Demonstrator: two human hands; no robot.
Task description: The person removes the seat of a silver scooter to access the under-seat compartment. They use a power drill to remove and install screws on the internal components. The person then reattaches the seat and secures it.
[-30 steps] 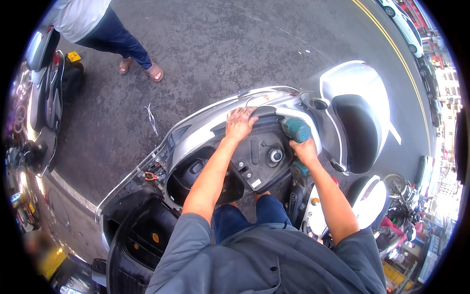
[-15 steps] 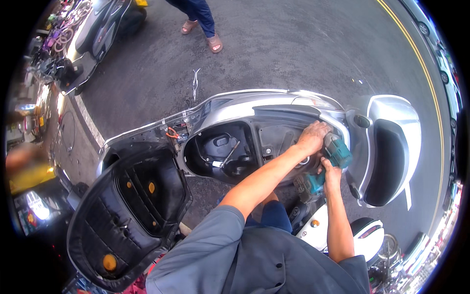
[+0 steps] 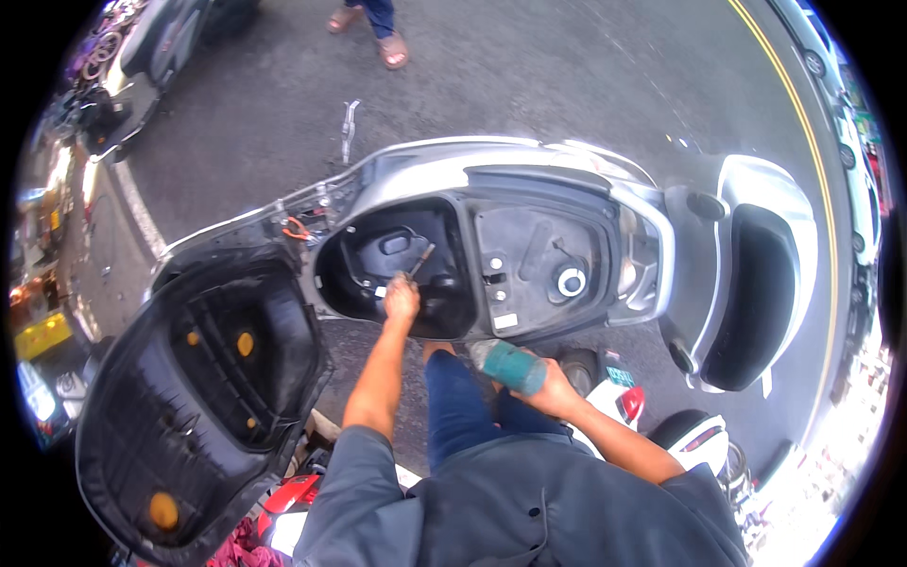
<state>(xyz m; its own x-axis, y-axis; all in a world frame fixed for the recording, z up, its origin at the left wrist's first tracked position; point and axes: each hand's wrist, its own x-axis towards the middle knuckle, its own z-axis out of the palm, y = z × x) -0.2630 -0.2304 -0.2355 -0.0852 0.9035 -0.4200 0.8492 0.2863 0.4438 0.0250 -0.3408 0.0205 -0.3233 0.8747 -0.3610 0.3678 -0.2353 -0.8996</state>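
Withdrawn from the rear of the scooter (image 3: 402, 182), the right hand (image 3: 553, 389) is keeping its grip round the drill (image 3: 513, 367) beside it, while the left hand (image 3: 402, 298), grip unclear, is reaching the rod (image 3: 423, 257) inside the storage bin (image 3: 452, 310), suggesting drilling is pausing.

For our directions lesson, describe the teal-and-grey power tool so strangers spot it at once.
Find the long silver scooter. Below it, the person's right hand grips the teal-and-grey power tool; its teal casing stands out from the dark-blue shorts.
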